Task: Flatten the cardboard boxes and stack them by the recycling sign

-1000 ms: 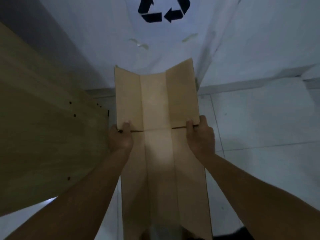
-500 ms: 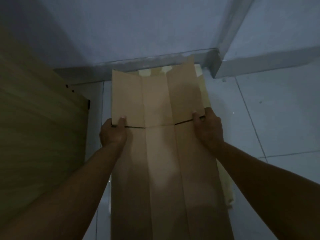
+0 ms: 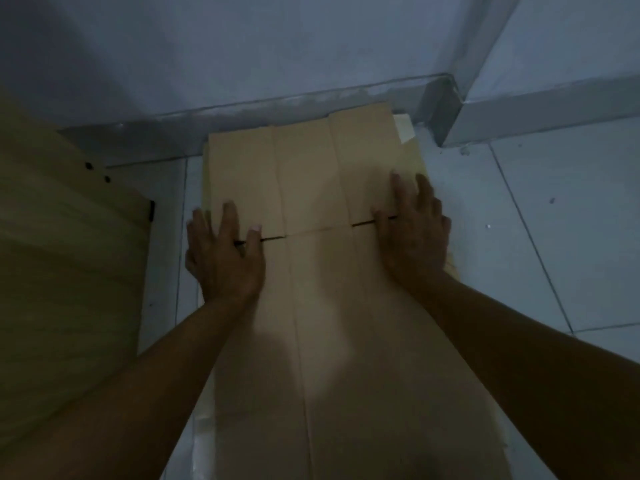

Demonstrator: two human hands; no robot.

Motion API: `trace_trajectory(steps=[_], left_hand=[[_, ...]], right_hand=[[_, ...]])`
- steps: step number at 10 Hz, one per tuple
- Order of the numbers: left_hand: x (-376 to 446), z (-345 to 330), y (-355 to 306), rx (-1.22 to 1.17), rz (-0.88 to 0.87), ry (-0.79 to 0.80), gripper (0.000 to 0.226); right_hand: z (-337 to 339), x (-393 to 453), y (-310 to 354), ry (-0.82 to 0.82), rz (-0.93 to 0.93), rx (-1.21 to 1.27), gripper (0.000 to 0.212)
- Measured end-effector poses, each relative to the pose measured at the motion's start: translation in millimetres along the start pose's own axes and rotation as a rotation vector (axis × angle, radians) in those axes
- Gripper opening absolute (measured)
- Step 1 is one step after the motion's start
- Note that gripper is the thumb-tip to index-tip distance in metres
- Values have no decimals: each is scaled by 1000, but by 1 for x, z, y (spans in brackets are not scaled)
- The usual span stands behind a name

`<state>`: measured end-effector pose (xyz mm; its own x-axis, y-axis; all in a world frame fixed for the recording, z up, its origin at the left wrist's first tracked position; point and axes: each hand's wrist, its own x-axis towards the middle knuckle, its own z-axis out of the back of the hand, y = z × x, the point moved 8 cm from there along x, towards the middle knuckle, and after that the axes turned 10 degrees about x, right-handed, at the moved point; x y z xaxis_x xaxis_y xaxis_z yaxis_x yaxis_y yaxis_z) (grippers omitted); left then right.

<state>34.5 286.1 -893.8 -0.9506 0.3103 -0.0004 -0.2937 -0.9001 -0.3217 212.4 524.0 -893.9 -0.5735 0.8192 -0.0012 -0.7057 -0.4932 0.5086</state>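
A flattened brown cardboard box (image 3: 311, 278) lies flat on the tiled floor, its far flaps reaching the base of the wall. Edges of other flattened cardboard (image 3: 414, 157) stick out beneath it on the right and left. My left hand (image 3: 223, 256) rests palm down on the box's left edge, fingers spread, by the slit between flap and panel. My right hand (image 3: 414, 230) presses flat on the right edge at the matching slit. Neither hand grips anything. The recycling sign is out of view.
A tall wooden panel (image 3: 65, 271) with small dark holes stands close on the left. The pale wall (image 3: 277, 50) and its grey skirting run behind the stack, with a wall corner (image 3: 446, 109) at the right. Tiled floor (image 3: 540, 237) extends to the right.
The box has come down from my two-handed grip onto the stack on the floor. Both hands let go of its edges and now lie flat with fingers spread. My view dropped; the sign left the frame.
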Motion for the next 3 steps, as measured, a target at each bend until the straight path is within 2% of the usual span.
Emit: trace_trajectory(steps=[1, 2, 3], left_hand=[[-1, -24, -1, 155, -146, 98, 60], [-2, -33, 3, 188, -132, 141, 60], [-1, -15, -11, 199, -169, 123, 59]], right_hand=[[-27, -2, -2, 105, 52, -16, 60], [-31, -4, -3, 108, 54, 4, 61], [-17, -4, 6, 105, 52, -26, 62]])
